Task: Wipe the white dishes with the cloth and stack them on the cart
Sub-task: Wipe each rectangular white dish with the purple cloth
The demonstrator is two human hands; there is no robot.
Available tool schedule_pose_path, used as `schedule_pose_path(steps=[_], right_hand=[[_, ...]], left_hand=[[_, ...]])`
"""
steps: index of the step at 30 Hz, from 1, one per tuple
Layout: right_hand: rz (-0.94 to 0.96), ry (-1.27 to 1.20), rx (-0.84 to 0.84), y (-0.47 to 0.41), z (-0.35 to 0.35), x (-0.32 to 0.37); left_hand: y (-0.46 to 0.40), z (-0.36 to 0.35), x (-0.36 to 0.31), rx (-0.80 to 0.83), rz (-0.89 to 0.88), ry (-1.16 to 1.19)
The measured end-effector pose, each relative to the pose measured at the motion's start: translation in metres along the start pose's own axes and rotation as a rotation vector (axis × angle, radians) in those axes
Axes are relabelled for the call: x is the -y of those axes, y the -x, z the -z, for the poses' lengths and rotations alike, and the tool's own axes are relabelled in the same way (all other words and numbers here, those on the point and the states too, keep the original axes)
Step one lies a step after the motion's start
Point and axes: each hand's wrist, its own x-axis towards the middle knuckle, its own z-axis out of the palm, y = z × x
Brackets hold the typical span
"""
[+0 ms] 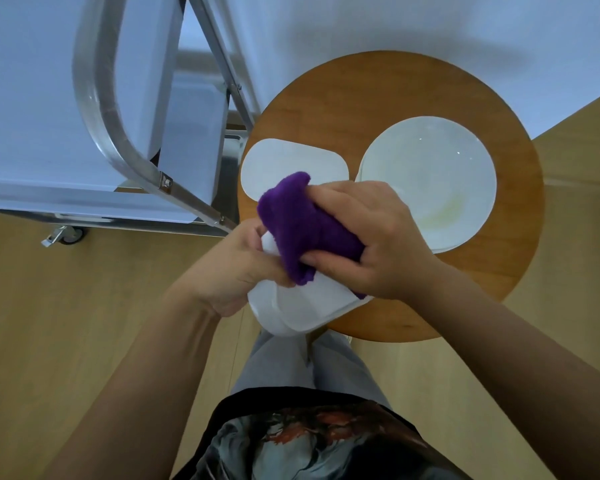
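My left hand (238, 268) grips the left edge of a white rectangular dish (312, 308), held tilted above the near edge of the round wooden table (329, 95). My right hand (374, 237) grips a folded purple cloth (298, 223) and presses it onto that dish. A second white rectangular dish (284, 161) lies flat on the table, partly behind the cloth. To its right sits a round white plate (433, 174) with a faint yellowish smear, on top of another plate whose rim shows beneath it.
The metal cart (94, 109) with a tubular handle and grey shelves stands at the left, close against the table. One of its caster wheels (66, 234) rests on the light wooden floor. My legs are just below the held dish.
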Motion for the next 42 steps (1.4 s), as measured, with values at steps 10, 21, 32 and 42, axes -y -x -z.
schedule_pose_path(steps=[10, 21, 32, 42], right_hand=[[-0.461, -0.245, -0.363, 0.006, 0.020, -0.026], [-1.064, -0.553, -0.899, 0.003, -0.007, -0.021], [-1.260, -0.607, -0.870, 0.023, -0.051, 0.030], [-0.821, -0.580, -0.252, 0.036, 0.014, -0.005]], left_hand=[[0.009, -0.007, -0.014, -0.168, -0.018, 0.109], [-0.011, -0.048, 0.008, -0.510, -0.108, 0.467], [-0.030, -0.066, 0.020, -0.743, -0.056, 0.471], [-0.026, -0.032, -0.002, -0.375, 0.114, 0.519]])
